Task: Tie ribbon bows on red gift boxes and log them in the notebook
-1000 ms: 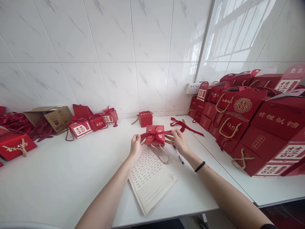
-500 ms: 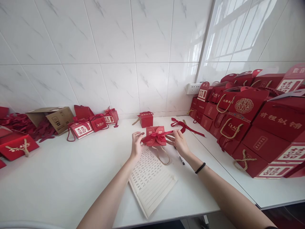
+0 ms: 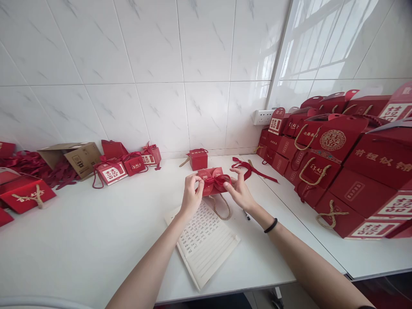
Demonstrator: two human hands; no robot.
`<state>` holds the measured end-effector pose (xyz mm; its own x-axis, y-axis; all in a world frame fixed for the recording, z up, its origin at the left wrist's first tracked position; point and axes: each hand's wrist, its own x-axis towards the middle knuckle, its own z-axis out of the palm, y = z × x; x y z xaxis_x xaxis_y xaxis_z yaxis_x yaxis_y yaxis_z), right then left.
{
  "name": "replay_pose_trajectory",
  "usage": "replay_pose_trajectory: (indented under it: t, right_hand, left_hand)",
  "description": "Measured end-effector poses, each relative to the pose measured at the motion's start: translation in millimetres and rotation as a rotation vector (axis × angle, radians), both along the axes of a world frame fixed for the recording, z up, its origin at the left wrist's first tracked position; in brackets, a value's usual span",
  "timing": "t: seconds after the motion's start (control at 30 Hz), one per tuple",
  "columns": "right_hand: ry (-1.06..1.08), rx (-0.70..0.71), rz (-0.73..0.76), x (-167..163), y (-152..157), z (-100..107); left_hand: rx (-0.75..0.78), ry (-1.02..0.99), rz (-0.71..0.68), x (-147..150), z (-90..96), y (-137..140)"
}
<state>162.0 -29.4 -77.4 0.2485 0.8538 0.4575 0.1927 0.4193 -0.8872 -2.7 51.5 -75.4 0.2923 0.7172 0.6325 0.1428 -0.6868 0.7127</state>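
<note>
A small red gift box (image 3: 206,174) with a twisted rope handle (image 3: 221,210) sits in front of me, over the far end of a handwritten notebook (image 3: 210,253). Across its top lies a red ribbon bow (image 3: 213,181). At the bow's left side, my left hand (image 3: 192,193) pinches a loop of the ribbon between thumb and fingertips. My right hand (image 3: 240,191) has its thumb on the right loop, with the other fingers curled behind and partly raised. A pen (image 3: 246,214) lies beside the notebook, mostly hidden under my right hand.
Stacked red gift boxes (image 3: 337,171) fill the right side. Behind the work stands another small red box (image 3: 198,159), with loose ribbon (image 3: 251,169) to its right. Toward the left are several finished boxes (image 3: 111,172), an open carton (image 3: 77,161) and a ribbon pile (image 3: 25,165).
Both hands have moved inward to the bow. My right hand has gone from stretching a ribbon tail sideways to gripping the loop with its thumb. The view has shifted slightly.
</note>
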Motion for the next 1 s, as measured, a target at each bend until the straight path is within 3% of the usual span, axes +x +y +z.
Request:
replay_pose_trajectory:
  t: [0.1,0.2,0.33,0.5,0.73,0.83,1.0]
  right_hand:
    - [-0.247,0.051,0.064,1.2,-1.5,-1.0]
    - [-0.354,0.076,0.019,1.0,-1.2,-1.1]
    - [-0.417,0.079,-0.074,-1.1,-0.6,-1.3]
    - [-0.446,0.067,-0.128,-4.1,-0.8,-1.2]
    - [-0.440,0.033,-0.175,-6.3,-1.8,3.0]
    - [-0.424,0.014,-0.186,-6.3,-2.2,5.0]
    - [-0.370,-0.004,-0.177,-4.7,-1.1,5.4]
  left_hand:
    - [0.005,0.036,0.020,-2.4,1.0,-1.5]
    - [0.085,0.142,0.006,-5.2,1.2,-3.3]
    - [0.195,0.268,0.008,-6.2,-0.1,-5.2]
    - [0.221,0.297,-0.010,-4.4,0.1,-8.1]
    - [0.111,0.327,0.087,-6.1,7.8,-13.2]
    - [0.055,0.244,0.033,-4.5,8.3,-12.0]
    - [-0.160,0.017,-0.102,-1.1,8.3,-6.4]
